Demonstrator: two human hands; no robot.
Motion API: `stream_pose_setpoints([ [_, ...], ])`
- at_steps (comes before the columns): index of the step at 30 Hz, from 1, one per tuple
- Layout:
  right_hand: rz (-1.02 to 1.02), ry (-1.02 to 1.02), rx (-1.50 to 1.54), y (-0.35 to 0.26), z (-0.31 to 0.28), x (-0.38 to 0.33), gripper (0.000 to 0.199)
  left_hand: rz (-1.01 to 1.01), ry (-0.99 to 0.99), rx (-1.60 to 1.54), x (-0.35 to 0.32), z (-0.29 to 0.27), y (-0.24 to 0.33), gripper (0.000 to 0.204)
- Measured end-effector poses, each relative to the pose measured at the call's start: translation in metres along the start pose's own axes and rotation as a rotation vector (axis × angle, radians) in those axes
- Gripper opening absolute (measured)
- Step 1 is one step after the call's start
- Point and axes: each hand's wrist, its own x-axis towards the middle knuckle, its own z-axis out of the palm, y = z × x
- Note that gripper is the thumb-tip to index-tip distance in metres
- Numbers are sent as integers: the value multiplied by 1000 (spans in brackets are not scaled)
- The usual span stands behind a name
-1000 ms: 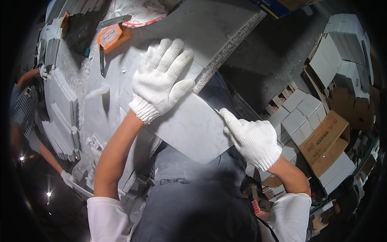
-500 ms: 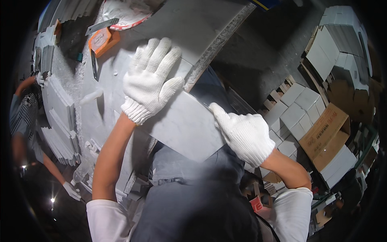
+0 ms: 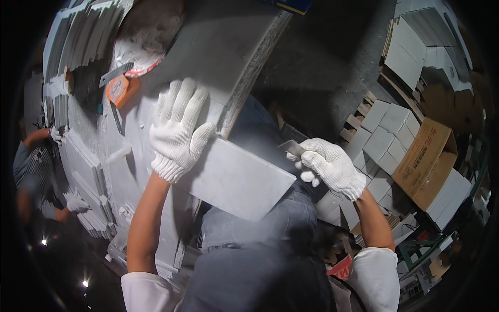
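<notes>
1. Left hand (image 3: 179, 130) – white knit glove, fingers spread flat, pressing down on a grey tile (image 3: 234, 179) that sticks out past the edge of the dusty surface (image 3: 130, 171), over the person's lap.
2. Right hand (image 3: 330, 166) – gloved, curled shut around a small flat metal blade (image 3: 293, 149), just beside the tile's right edge; whether it touches the tile, cannot tell.
3. Long straightedge (image 3: 254, 73) runs diagonally beside the left hand's fingertips.
4. Orange tool (image 3: 120, 88) lies up-left on the surface.
5. Stacked tiles (image 3: 384, 138) and a cardboard box (image 3: 429, 156) at right.
6. Another person's gloved hand (image 3: 58, 135) at far left.
</notes>
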Motion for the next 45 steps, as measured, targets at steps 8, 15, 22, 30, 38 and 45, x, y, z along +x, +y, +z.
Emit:
stream_pose_setpoints([
  [8, -80, -390, 204, 29, 0, 73, 38, 14, -10, 18, 1, 1, 1, 61],
  [15, -173, -579, 227, 25, 41, 124, 44, 10, -31, 29, 0, 2, -1, 60],
  [22, 66, -651, 247, 18, 32, 119, 41, 0, -62, 8, -1, 1, -3, 58],
  [30, -137, -522, 88, 37, 58, 139, 41, -3, -60, 12, -1, 1, -2, 58],
  [38, -68, -593, 209, 45, 42, 129, 43, 0, -59, -2, -1, 2, -3, 58],
  [45, 48, -592, 341, 53, 47, 127, 43, 13, -68, 29, -1, 1, -3, 57],
])
